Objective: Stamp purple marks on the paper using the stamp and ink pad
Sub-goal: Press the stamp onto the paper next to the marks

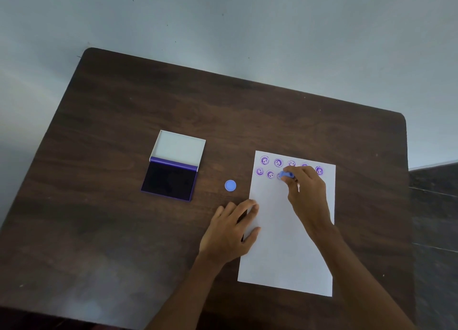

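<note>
A white sheet of paper (pixel 285 243) lies on the right half of the dark wooden table (pixel 124 230). Several round purple marks (pixel 264 160) form two rows across its top. My right hand (pixel 307 188) grips a small blue stamp (pixel 285 175) and holds it down on the paper in the second row. My left hand (pixel 233 230) lies flat, fingers spread, on the paper's left edge. The purple ink pad (pixel 169 182) sits open at the left, its white lid (pixel 179 147) folded back.
A small round blue cap (pixel 230 185) lies on the table between the ink pad and the paper. The table's far edge meets a pale grey floor. A dark surface shows at the far right.
</note>
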A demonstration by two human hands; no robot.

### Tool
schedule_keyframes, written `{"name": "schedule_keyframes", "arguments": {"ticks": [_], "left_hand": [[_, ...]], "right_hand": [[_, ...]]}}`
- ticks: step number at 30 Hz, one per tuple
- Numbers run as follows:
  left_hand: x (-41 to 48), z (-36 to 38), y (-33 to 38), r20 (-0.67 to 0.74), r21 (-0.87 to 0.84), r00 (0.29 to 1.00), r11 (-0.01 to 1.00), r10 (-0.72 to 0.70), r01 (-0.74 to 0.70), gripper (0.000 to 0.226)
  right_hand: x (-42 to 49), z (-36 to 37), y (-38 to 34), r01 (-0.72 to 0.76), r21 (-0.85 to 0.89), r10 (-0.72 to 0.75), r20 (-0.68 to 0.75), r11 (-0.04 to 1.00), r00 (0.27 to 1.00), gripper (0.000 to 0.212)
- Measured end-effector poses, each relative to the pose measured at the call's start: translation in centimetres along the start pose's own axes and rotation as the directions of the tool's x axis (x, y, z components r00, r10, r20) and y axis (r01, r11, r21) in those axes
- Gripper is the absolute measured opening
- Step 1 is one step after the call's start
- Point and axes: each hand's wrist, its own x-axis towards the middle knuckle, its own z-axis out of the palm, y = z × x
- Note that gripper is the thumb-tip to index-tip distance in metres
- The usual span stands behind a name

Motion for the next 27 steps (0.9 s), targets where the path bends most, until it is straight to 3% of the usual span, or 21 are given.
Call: {"name": "schedule_keyframes", "arguments": {"ticks": [13, 23, 27], "left_hand": [[0.0, -0.1, 0.1, 0.01, 0.0, 1.0, 1.0, -0.006, 0.006, 0.047], [0.1, -0.1, 0.2, -0.003, 0.014, 1.0, 1.0, 0.0, 0.0, 0.045], [0.2, -0.5, 0.4, 0.011, 0.02, 1.0, 1.0, 0.01, -0.01, 0.046]], "right_hand": [[0.6, 0.7, 0.0, 0.148, -0.115, -0.14, 0.075, 0.982, 0.987, 0.024], [0.1, 2.2, 1.3, 0.298, -0.217, -0.307, -0.007, 0.93, 0.952, 0.029], [0.1, 1.5, 0.7, 0.294, -0.213, -0.292, 0.044, 0.932, 0.955, 0.03]]}}
